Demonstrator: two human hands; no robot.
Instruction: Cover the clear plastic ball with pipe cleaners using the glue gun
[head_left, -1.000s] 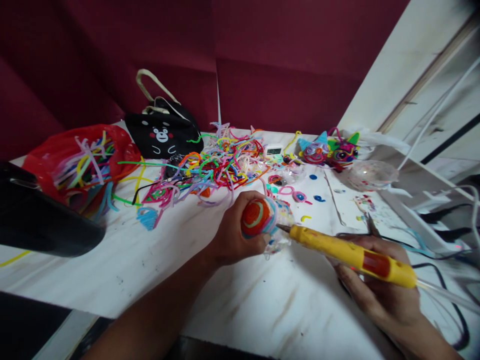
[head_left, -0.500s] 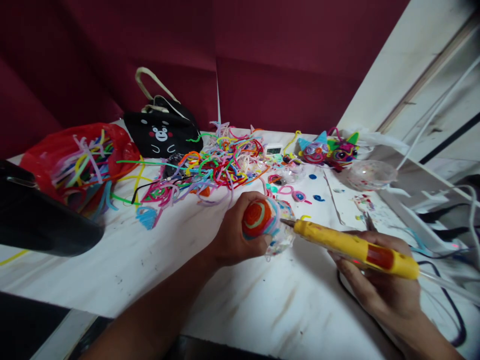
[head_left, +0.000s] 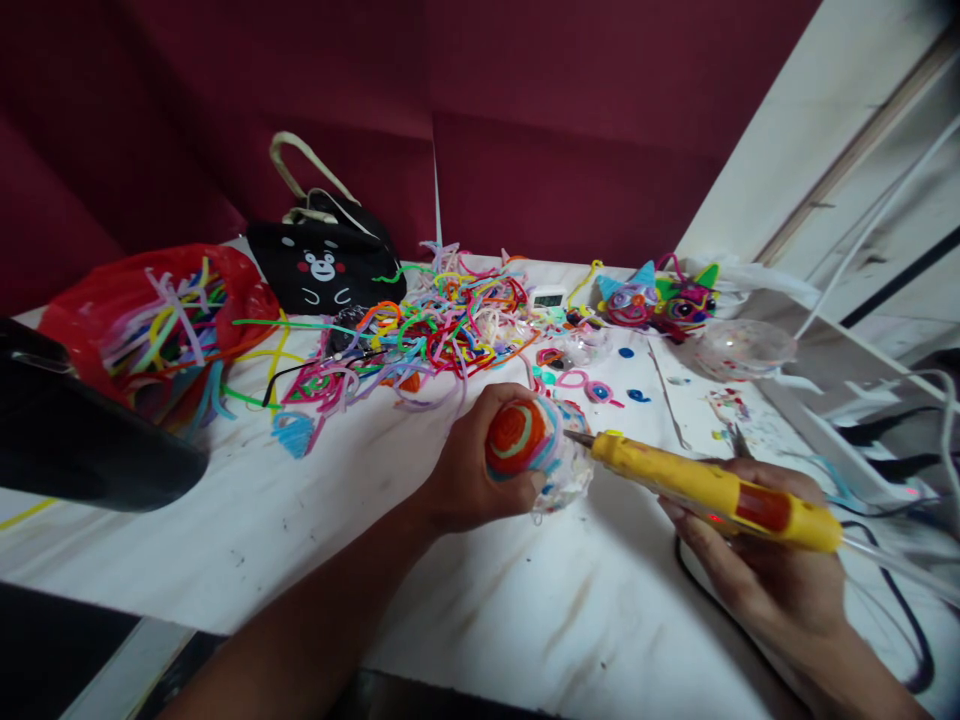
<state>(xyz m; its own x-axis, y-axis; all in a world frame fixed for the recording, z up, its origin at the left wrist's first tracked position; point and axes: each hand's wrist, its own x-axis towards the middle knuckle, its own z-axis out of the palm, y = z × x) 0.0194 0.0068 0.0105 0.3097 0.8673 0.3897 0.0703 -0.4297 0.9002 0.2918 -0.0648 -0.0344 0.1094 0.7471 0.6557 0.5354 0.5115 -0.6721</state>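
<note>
The left hand (head_left: pixel 476 470) holds the craft piece (head_left: pixel 517 438), clasped around its orange end, over the table (head_left: pixel 517 620). Right of the piece, the right hand (head_left: pixel 791 590) grips the glue gun (head_left: pixel 675 477); nozzle (head_left: pixel 580 439) contact with the piece is unclear. Pipe cleaners (head_left: pixel 450 335) lie beyond the piece.

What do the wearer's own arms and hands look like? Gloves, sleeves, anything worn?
Left hand and right hand: both bare, no gloves. No sleeve shows on the left forearm or the visible part of the right forearm. No watch or bracelet visible; some fingers are hidden, so rings can't be ruled out.
</note>
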